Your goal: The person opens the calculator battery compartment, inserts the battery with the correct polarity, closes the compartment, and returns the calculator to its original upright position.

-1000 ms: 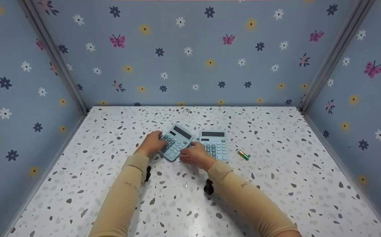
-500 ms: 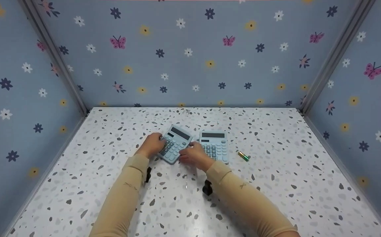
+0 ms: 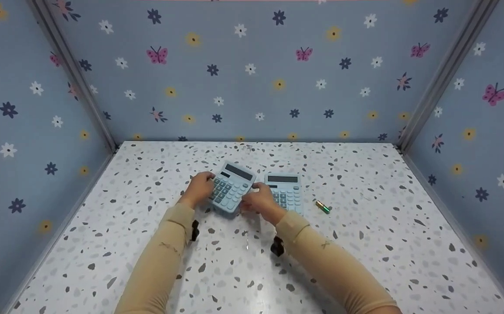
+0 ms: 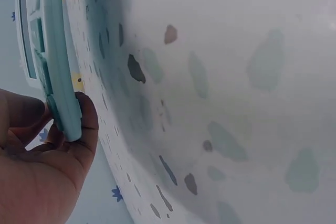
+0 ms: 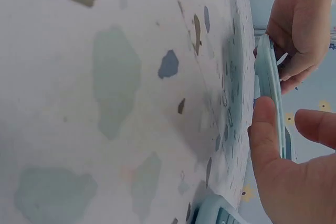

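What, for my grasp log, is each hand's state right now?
Left hand: closed, pinching the raised calculator between thumb and fingers.
Right hand: fingers touch that calculator's underside; whether it grips cannot be told.

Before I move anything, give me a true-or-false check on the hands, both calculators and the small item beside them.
1. The left hand and right hand hold one calculator. True.
2. It is turned face down. False: its screen shows from above.
3. The second calculator lies on the table. True.
4. The held one rests flat there too. False: it is raised and tilted.
5. The small green-and-gold item lies right of both calculators in the head view. True.
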`<state>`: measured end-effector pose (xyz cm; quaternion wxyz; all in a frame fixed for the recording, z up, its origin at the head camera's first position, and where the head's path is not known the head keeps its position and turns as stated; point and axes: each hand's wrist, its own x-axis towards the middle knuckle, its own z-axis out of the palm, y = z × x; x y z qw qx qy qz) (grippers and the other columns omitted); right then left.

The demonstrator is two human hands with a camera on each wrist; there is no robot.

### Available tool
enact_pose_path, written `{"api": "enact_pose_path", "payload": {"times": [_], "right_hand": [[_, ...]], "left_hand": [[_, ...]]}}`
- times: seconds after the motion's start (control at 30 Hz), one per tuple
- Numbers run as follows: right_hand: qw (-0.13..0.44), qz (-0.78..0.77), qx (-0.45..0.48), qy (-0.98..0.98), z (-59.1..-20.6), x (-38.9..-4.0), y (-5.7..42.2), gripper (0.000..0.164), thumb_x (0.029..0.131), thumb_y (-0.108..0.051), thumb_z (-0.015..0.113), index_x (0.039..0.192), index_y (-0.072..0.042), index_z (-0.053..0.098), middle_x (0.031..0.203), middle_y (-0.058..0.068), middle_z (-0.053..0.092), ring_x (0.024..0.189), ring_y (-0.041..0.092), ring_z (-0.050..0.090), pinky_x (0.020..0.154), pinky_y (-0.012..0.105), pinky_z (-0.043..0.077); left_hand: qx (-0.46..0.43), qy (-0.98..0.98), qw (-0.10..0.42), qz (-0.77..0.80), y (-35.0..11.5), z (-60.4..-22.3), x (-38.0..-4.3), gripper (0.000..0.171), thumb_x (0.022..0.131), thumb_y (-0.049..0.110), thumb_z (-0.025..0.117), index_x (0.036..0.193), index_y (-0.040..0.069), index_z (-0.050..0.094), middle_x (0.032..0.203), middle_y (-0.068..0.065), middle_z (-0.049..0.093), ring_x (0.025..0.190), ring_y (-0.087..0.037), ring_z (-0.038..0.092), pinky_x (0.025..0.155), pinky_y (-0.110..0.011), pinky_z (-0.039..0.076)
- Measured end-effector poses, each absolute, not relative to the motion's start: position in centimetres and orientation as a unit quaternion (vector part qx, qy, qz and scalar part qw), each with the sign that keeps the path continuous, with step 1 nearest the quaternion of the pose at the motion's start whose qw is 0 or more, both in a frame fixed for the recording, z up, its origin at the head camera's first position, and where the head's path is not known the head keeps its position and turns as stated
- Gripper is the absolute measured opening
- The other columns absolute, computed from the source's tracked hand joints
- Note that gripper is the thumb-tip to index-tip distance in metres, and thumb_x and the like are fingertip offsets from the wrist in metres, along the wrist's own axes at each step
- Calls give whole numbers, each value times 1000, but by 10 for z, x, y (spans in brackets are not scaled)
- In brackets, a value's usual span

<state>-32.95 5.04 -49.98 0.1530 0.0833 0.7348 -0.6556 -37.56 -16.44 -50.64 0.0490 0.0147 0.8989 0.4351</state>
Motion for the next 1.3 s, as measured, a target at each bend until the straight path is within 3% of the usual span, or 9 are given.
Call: {"api": "enact_pose_path", "payload": {"times": [0.1, 0.37, 0.5, 0.7, 0.9, 1.17, 1.3], "right_hand": [[151, -658, 79, 734, -497, -329, 54, 66, 99, -2, 66, 159, 2, 40, 98, 15, 81, 79, 20, 77, 83, 38, 66], [127, -683, 73, 716, -489, -335, 67, 55, 103, 1, 65, 154, 0, 46, 110, 18, 77, 93, 26, 80, 94, 42, 68], [117, -695, 62, 707, -486, -336, 74, 53, 103, 2, 64, 153, -1, 47, 112, 20, 77, 87, 21, 78, 89, 39, 69], [116, -702, 60, 700, -482, -337, 85, 55, 102, 3, 64, 154, -2, 47, 109, 18, 76, 85, 19, 76, 77, 31, 69], [113, -697, 75, 704, -476, -339, 96, 57, 101, 3, 65, 156, -4, 48, 109, 17, 76, 85, 19, 76, 74, 29, 68], [104, -698, 50, 706, -469, -336, 113, 55, 101, 4, 64, 155, -1, 51, 114, 21, 78, 86, 20, 77, 79, 34, 69], [104, -696, 34, 710, -465, -334, 121, 57, 102, 4, 63, 157, -1, 48, 115, 23, 78, 88, 22, 78, 83, 38, 70]], "left_hand": [[12, 892, 40, 450, -163, -504, -374, 46, 108, 7, 35, 142, -9, 61, 139, -26, 65, 124, -34, 60, 115, -51, 48], [2, 871, 41, 490, -159, -497, -369, 43, 108, 8, 38, 141, -4, 63, 126, -19, 69, 107, -24, 63, 97, -39, 54], [9, 860, 45, 508, -156, -493, -367, 43, 109, 8, 38, 144, -3, 61, 121, -17, 67, 100, -20, 62, 86, -32, 53], [27, 843, 45, 536, -150, -486, -363, 43, 111, 11, 37, 146, -2, 59, 117, -15, 68, 95, -17, 63, 79, -29, 54], [45, 831, 41, 553, -142, -477, -356, 42, 114, 15, 39, 149, 1, 58, 123, -15, 69, 102, -18, 64, 87, -32, 55], [53, 817, 53, 572, -132, -469, -350, 50, 114, 18, 41, 160, 1, 50, 155, -20, 58, 136, -28, 58, 119, -48, 51], [63, 813, 58, 576, -128, -466, -346, 50, 113, 17, 42, 160, -1, 49, 156, -21, 57, 138, -30, 57, 119, -49, 50]]}}
